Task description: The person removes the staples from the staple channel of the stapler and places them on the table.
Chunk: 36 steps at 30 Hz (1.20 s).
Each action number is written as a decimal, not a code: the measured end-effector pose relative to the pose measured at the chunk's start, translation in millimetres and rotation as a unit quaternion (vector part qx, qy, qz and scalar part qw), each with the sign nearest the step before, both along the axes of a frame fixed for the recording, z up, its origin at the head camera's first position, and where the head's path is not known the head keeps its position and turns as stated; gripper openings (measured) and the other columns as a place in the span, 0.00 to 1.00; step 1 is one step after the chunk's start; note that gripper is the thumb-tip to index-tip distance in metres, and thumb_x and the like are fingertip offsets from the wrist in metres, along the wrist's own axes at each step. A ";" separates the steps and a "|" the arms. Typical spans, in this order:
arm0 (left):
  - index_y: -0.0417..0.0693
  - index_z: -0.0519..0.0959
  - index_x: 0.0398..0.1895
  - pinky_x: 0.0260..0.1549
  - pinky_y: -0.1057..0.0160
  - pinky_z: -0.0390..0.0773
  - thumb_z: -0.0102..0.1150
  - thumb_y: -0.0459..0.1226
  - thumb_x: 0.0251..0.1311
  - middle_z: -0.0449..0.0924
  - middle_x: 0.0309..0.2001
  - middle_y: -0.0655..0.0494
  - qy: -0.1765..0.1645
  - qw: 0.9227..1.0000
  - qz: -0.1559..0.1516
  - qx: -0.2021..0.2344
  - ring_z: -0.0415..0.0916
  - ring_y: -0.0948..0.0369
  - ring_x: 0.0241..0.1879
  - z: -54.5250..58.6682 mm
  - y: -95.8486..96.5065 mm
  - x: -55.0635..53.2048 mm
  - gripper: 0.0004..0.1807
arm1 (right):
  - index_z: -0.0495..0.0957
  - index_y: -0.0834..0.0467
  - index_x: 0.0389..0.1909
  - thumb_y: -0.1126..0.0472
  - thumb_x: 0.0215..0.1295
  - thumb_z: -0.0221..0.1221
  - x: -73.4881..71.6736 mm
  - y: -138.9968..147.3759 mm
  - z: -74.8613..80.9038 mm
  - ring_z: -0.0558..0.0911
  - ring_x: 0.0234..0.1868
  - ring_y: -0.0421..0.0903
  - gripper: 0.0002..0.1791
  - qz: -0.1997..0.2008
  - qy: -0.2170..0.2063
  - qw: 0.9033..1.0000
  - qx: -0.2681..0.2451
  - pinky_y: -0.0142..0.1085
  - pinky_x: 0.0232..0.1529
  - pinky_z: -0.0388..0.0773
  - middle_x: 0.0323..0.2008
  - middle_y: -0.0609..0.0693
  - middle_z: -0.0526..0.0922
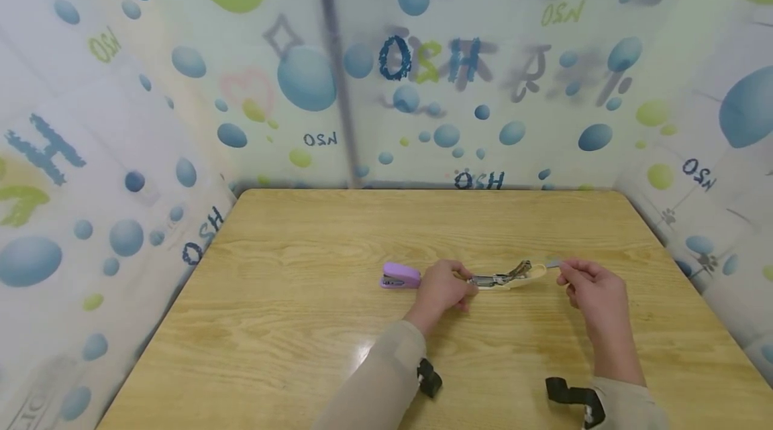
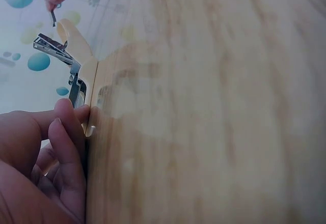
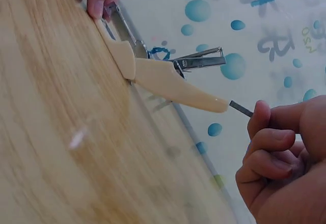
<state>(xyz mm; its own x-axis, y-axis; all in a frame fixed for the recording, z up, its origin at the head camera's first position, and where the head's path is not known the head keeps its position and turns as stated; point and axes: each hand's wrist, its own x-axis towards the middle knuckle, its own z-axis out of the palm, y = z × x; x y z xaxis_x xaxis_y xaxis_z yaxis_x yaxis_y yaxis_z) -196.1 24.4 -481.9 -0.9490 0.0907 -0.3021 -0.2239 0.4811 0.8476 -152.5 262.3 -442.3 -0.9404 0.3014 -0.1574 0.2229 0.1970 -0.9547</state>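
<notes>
A cream stapler lies on the table, its top swung wide open and the metal magazine tilted up between the halves. My left hand pinches the end of its base against the tabletop; in the left wrist view the fingertips are at that end. Between thumb and forefinger my right hand holds a short grey strip of staples, just off the tip of the raised cream top. A purple stapler sits to the left, partly behind the left hand.
The wooden table has a patterned curtain hanging along its back and both sides. Black straps show at both wrists.
</notes>
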 end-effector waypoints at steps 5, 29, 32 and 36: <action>0.56 0.80 0.31 0.14 0.65 0.76 0.70 0.37 0.43 0.80 0.17 0.57 0.004 1.000 0.001 -0.003 0.78 0.60 0.13 -0.9 -0.6 0.0 0.10 | 0.68 0.66 0.51 0.48 0.65 0.51 -2.0 2.8 -5.1 0.67 0.18 0.37 0.25 0.004 -0.020 1.000 0.021 0.34 0.19 0.65 0.24 0.43 0.79; 0.56 0.80 0.32 0.13 0.65 0.76 0.70 0.38 0.43 0.79 0.17 0.58 0.004 1.000 0.005 -0.003 0.78 0.60 0.13 -2.1 -0.2 0.5 0.11 | 0.72 0.65 0.50 0.52 0.63 0.49 -7.4 14.2 -31.6 0.71 0.20 0.36 0.22 0.052 -0.131 0.979 0.148 0.32 0.19 0.70 0.22 0.43 0.77; 0.56 0.80 0.31 0.13 0.65 0.76 0.70 0.38 0.43 0.79 0.17 0.57 0.004 1.000 0.004 -0.003 0.78 0.60 0.13 -1.5 0.2 0.8 0.11 | 0.73 0.65 0.49 0.52 0.62 0.49 -6.4 14.5 -31.6 0.71 0.20 0.37 0.22 0.051 -0.134 0.976 0.161 0.32 0.20 0.70 0.22 0.44 0.77; 0.56 0.80 0.31 0.12 0.66 0.75 0.70 0.38 0.43 0.79 0.17 0.57 0.002 1.000 0.004 -0.003 0.78 0.60 0.13 -1.9 0.5 0.4 0.10 | 0.74 0.66 0.47 0.51 0.62 0.50 -4.6 13.5 -30.8 0.71 0.22 0.39 0.22 0.050 -0.137 0.975 0.170 0.33 0.20 0.70 0.22 0.45 0.78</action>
<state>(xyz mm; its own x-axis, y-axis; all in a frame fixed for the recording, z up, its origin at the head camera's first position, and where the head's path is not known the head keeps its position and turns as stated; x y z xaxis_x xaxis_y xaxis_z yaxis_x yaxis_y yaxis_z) -195.7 24.9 -483.8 -0.9506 0.0812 -0.2997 -0.2249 0.4852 0.8450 -157.1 275.8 -473.1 -0.9044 0.2891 -0.3137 0.4238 0.5246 -0.7383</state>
